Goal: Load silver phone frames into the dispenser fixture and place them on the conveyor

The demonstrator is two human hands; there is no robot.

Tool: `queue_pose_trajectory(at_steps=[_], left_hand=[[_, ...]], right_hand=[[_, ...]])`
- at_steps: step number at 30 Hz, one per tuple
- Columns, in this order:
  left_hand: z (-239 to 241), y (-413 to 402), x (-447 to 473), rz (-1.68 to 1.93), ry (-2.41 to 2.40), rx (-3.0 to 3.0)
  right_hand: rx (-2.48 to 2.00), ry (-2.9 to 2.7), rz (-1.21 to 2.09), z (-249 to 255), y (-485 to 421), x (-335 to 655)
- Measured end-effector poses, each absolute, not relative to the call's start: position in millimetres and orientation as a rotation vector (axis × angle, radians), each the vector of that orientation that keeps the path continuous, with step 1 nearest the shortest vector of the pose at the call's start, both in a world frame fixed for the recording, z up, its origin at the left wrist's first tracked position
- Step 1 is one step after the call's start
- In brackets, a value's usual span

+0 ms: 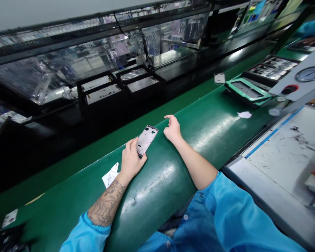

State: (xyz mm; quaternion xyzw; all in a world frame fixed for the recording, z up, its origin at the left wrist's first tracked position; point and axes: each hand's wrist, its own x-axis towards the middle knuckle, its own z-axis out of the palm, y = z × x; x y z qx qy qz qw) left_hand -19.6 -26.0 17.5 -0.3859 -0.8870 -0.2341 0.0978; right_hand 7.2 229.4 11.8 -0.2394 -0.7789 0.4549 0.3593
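My left hand [131, 159] grips the near end of a silver phone frame [146, 139] that lies on the green conveyor belt [204, 126]. Its thumb and fingers are closed around the frame's lower edge. My right hand [172, 128] rests on the belt just right of the frame, not touching it, with fingers loosely curled and nothing in them. Both forearms are bare, with blue sleeves pushed up; the left forearm carries a tattoo.
A white paper scrap [110, 175] lies beside my left wrist, another [244, 114] farther right. A green tray [248, 90] and a second phone frame [219, 78] sit up the belt. Black trays [120, 87] stand behind it. A white worktop [286, 150] is at right.
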Motion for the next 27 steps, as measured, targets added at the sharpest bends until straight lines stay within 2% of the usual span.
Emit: queue_pose_trajectory(at_steps=[27], left_hand=[[19.1, -25.5, -24.5, -0.655, -2.674, -1.115]], right_hand=[[-0.635, -2.045, 1.129, 17.8, 224.6, 6.8]])
